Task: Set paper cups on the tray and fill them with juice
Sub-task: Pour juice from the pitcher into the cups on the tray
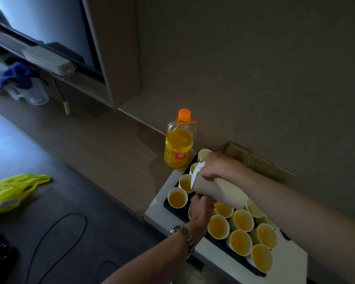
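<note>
Item: black rectangular tray [173,208], set on a pale worktop [158,212] against the wall, just below a row of wall sockets [258,162].

Contents: white paper cups [241,241] packed rim to rim, most holding orange juice to roughly mid-height. One far cup [203,154] near the bottle looks empty; the level in cups behind the arm cannot be told.

Item: white cylindrical pitcher with a white lid [217,188], tipped spout-down toward the far-left cups. Right hand [217,166] is clamped round its upper end, presumably to control the pour. Left hand [201,203], a metal wristwatch [183,235] on its wrist, has fingers curled under the pitcher's body, apparently propping its weight; whether it also pinches a cup below is hidden.

Item: clear plastic juice bottle with orange cap [179,140], upright and capped, just beyond the tray's far corner, within reach for refilling; about two-thirds full.

Judgement: filling nearly complete; only the far cups remain.
</note>
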